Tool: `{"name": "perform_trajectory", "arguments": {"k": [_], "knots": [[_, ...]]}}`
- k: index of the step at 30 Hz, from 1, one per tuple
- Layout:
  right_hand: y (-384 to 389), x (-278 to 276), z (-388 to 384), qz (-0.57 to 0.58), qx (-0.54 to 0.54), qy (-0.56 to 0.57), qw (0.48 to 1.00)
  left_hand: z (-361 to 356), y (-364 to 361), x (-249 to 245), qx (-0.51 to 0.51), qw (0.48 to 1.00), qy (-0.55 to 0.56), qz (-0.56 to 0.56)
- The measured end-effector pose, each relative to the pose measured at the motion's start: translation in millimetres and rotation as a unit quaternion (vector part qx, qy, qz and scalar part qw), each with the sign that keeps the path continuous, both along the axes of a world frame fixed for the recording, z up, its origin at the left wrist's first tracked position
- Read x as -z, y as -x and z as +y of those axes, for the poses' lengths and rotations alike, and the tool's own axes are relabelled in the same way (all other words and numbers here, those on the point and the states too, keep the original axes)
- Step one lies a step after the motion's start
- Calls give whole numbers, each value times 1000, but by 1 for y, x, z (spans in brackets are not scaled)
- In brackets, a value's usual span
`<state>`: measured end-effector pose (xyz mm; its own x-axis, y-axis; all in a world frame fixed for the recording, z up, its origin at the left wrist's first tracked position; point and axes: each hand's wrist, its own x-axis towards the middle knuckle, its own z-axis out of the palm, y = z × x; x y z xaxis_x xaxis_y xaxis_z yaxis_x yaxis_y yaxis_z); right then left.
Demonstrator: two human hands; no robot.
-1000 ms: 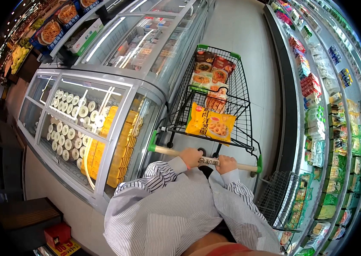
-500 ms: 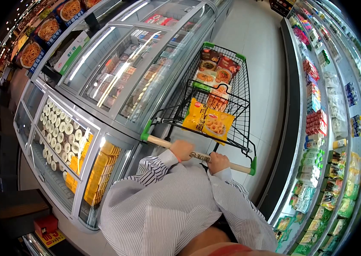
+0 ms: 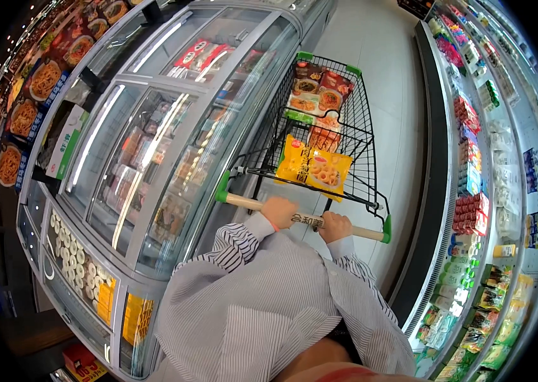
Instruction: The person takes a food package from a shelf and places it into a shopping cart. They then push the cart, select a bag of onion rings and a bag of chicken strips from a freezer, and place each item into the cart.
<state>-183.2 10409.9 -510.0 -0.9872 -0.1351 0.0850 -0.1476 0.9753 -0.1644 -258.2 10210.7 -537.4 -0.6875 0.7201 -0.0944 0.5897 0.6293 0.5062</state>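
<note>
A grey-framed glass freezer cabinet (image 3: 132, 267) flanks the black wire shopping cart (image 3: 363, 137) with green corners. The cart's pale, rod-shaped handle (image 3: 243, 201) spans its near end. Red, rectangular food packets (image 3: 338, 84) lie at the far edge, probably flat for stability; a yellow plastic bag (image 3: 313, 167) rests by the near edge. The left hand (image 3: 279, 212) and right hand (image 3: 335, 226) wrap the handle either side of its lettering (image 3: 307, 221), likely for even control.

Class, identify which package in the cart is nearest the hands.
The yellow bag: it sits closest to the handle, while the other packages lie farther forward.
</note>
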Motion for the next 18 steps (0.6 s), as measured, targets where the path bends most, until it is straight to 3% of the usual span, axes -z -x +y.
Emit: {"name": "perform_trajectory", "arguments": {"k": [11,18], "knots": [[222,30,101,32,8,1,999,99,223,23,-1,1000,-19,10],[371,39,155,30,-13,-3,999,156,374,22,-18,999,34,-13]]}}
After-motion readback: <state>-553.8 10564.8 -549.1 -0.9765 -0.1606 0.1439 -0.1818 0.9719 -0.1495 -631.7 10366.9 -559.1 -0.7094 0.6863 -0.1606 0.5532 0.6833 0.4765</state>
